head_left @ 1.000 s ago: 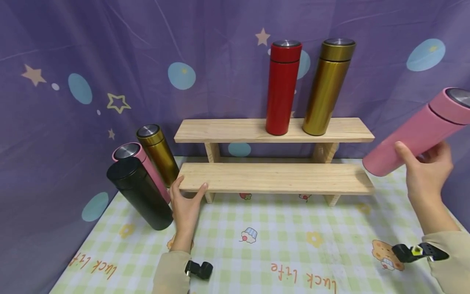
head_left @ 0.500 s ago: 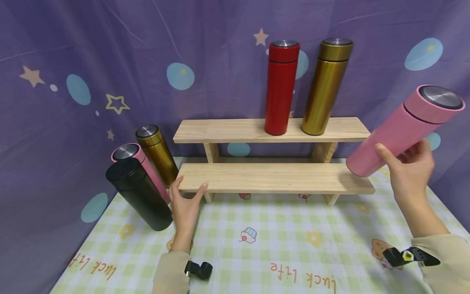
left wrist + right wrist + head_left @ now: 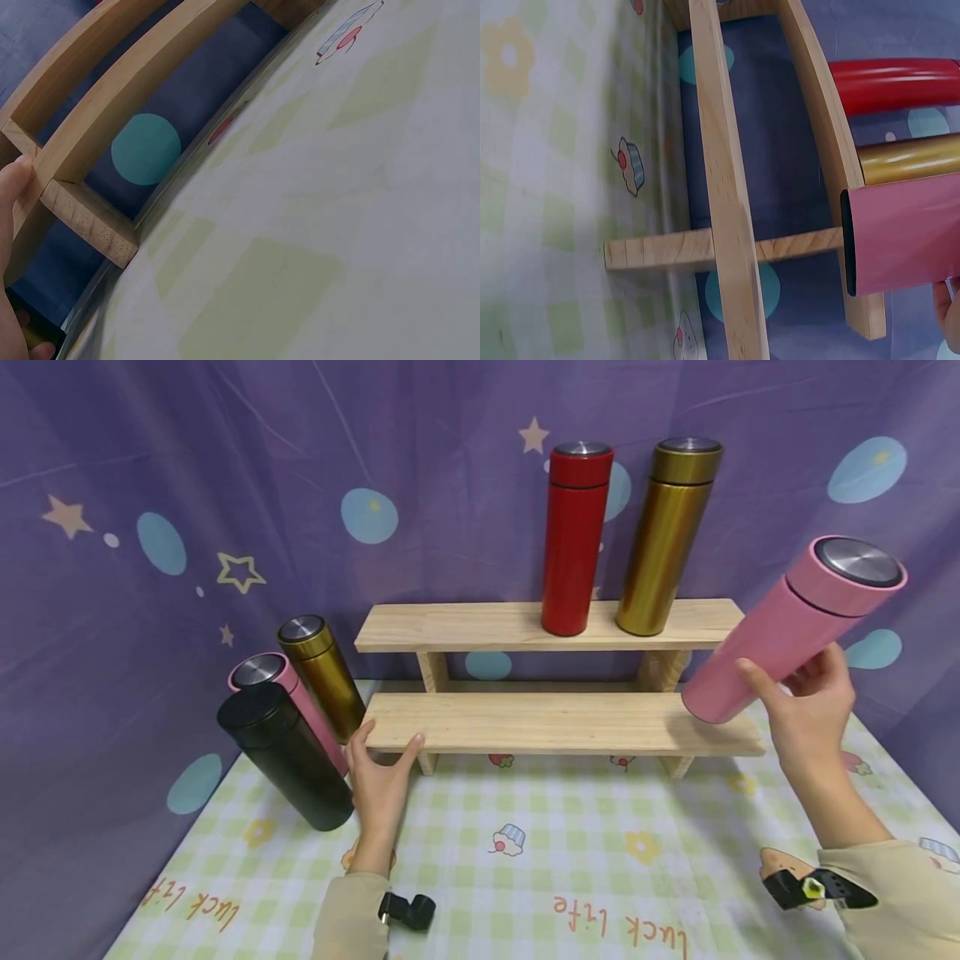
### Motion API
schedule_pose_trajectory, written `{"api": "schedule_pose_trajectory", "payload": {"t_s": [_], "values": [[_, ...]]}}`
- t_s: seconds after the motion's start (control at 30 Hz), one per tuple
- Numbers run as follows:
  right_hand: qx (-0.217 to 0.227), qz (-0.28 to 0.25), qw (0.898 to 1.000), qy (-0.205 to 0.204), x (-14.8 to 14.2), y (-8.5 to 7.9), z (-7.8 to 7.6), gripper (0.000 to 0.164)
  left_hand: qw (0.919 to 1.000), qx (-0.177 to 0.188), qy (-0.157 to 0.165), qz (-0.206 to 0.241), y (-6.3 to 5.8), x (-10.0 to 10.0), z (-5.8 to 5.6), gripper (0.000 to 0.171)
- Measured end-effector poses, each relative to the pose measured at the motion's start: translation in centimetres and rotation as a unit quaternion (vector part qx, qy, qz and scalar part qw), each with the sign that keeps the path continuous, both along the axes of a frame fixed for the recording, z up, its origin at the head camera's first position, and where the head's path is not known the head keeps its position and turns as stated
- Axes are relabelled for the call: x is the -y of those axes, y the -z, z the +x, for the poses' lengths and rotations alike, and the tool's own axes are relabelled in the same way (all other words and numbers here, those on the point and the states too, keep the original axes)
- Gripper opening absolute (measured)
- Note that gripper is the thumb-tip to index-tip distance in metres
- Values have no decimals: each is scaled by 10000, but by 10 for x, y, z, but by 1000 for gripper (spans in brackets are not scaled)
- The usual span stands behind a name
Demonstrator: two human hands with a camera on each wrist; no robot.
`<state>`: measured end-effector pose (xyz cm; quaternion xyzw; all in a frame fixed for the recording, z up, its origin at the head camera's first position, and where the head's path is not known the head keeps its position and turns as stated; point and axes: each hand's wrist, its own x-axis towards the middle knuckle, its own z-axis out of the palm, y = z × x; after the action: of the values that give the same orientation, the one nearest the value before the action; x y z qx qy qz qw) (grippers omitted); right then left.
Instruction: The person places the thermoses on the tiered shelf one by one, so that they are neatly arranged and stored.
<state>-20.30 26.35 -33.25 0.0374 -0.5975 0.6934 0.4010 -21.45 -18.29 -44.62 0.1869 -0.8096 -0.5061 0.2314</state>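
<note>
My right hand [image 3: 813,714] grips a pink thermos bottle [image 3: 780,635] near its base, thumb in front. The bottle leans with its steel-topped lid to the upper right, and its lower end overlaps the right end of the lower plank. In the right wrist view the pink bottle [image 3: 907,236] shows its dark base. My left hand [image 3: 381,789] holds the front left corner of the two-tier wooden shelf [image 3: 562,724], thumb on the front edge. On the upper plank stand a red thermos [image 3: 576,543] and a gold thermos [image 3: 667,543].
Left of the shelf stand a black bottle [image 3: 288,760], a second pink thermos [image 3: 307,693] partly hidden behind it, and another gold thermos [image 3: 326,677], close to my left hand. A checked cloth [image 3: 570,843] covers the table. A purple curtain [image 3: 262,460] hangs behind.
My right hand has carried the pink thermos leftward, from beyond the shelf's right side to over the lower plank's right end. My left hand has stayed on the shelf corner.
</note>
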Motion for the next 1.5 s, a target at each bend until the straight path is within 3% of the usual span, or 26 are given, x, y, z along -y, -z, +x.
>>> {"api": "schedule_pose_trajectory", "payload": {"t_s": [0.53,1.17,1.5], "values": [[-93,-82,9997,-223,27,-3,-4,51,10000,-24,-9,-25,0,-2,0,86],[-544,-211,9939,-934,55,-11,-11,52,10000,16,-3,72,0,0,0,88],[-314,171,9944,-992,74,-14,-14,52,10000,35,-1,34,1,0,-1,88]]}}
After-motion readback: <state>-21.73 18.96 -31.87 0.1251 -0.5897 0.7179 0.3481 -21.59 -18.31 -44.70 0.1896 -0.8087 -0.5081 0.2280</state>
